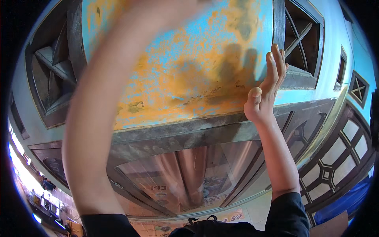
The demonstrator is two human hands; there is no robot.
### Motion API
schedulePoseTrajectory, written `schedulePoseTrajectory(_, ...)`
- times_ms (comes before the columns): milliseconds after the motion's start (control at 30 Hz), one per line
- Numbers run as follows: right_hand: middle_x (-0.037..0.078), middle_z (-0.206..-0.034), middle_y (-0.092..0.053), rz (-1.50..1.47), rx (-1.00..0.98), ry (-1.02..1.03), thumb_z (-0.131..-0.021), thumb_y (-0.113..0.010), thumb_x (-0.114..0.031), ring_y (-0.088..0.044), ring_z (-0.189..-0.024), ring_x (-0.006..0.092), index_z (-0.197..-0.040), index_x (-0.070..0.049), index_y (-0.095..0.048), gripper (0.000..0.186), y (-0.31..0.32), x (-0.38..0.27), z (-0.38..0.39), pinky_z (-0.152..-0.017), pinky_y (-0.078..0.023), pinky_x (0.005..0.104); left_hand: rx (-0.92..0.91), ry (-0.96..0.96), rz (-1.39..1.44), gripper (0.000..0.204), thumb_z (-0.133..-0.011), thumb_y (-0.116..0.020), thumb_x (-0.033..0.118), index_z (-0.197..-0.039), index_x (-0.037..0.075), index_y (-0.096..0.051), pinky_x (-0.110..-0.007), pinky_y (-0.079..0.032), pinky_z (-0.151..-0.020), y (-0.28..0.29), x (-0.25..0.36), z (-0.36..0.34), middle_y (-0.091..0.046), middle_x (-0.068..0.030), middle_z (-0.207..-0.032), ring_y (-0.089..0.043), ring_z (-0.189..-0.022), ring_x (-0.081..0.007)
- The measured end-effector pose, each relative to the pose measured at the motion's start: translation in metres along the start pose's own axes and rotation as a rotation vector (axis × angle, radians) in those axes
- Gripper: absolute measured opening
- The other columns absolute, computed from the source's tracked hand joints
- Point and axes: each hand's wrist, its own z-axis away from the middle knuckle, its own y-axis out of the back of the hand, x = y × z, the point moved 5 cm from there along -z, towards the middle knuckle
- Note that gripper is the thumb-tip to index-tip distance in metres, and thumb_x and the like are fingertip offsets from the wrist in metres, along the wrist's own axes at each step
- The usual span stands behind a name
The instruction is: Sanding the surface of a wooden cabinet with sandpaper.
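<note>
My left arm reaches up across the wall panel [173,71], which has patchy orange over light blue paint. My left hand [185,10] is blurred at the top edge, near the panel, and what it holds, if anything, is unclear. My right hand [265,87] is raised with fingers stretched upward and thumb out, at the panel's right edge beside a dark window frame [279,23]; I cannot tell exactly where it touches. Shadows fall on the orange paint to its left.
A dark wooden beam [177,134] runs below the panel above glazed doors [237,173]. Crossed-bar openings [53,79] flank it. At right are a paneled door [335,150] and blue sheeting [347,201]. Printed sheets [229,216] lie below. Small cluttered objects [47,201] stand lower left.
</note>
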Motion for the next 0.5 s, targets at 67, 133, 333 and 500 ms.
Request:
schedulePoseTrajectory(67,0.022,-0.151,-0.027,-0.067,0.081,0.022,-0.097,-0.023,-0.062,-0.021,-0.141,0.0415,-0.145,-0.01,-0.032,0.071,0.01,0.005,0.001,-0.113,-0.009,0.057,-0.113,-0.283,0.027,0.059,-0.102,-0.03,0.04,-0.152,0.011,-0.016,-0.04,-0.003,-0.12,-0.012,0.042,0.006,-0.012,-0.009,-0.159,-0.011,-0.147,-0.0265)
schedulePoseTrajectory(133,0.022,-0.152,-0.025,-0.071,0.087,0.027,-0.097,-0.02,-0.062,-0.021,-0.142,0.039,-0.147,-0.009,-0.026,0.073,0.01,0.006,0.001,-0.114,-0.013,0.0532,-0.108,-0.616,0.132,0.057,-0.102,-0.029,0.038,-0.152,0.013,-0.018,-0.038,-0.003,-0.12,-0.012,0.065,0.017,-0.015,-0.0082,-0.159,-0.011,-0.147,-0.0258)
schedulePoseTrajectory(333,0.023,-0.151,-0.025,-0.103,0.074,-0.001,-0.099,-0.027,-0.058,-0.02,-0.141,0.042,-0.144,-0.01,-0.034,0.067,0.007,0.0,-0.002,-0.113,-0.014,0.0566,0.019,0.039,-0.009,0.06,-0.1,-0.037,0.037,-0.152,0.013,-0.02,-0.043,-0.006,-0.12,-0.008,-0.06,0.02,-0.016,-0.0114,-0.159,-0.012,-0.147,-0.0285)
schedulePoseTrajectory(500,0.023,-0.15,-0.03,-0.055,-0.001,-0.012,-0.096,-0.041,-0.052,-0.025,-0.14,0.0427,-0.142,-0.01,-0.039,0.062,0.007,0.002,0.004,-0.112,-0.017,0.0569,0.133,-0.363,0.124,0.055,-0.092,-0.05,0.031,-0.145,0.024,-0.04,-0.047,-0.012,-0.119,-0.07,0.023,0.151,-0.036,0.0,-0.153,-0.027,-0.144,-0.0235)
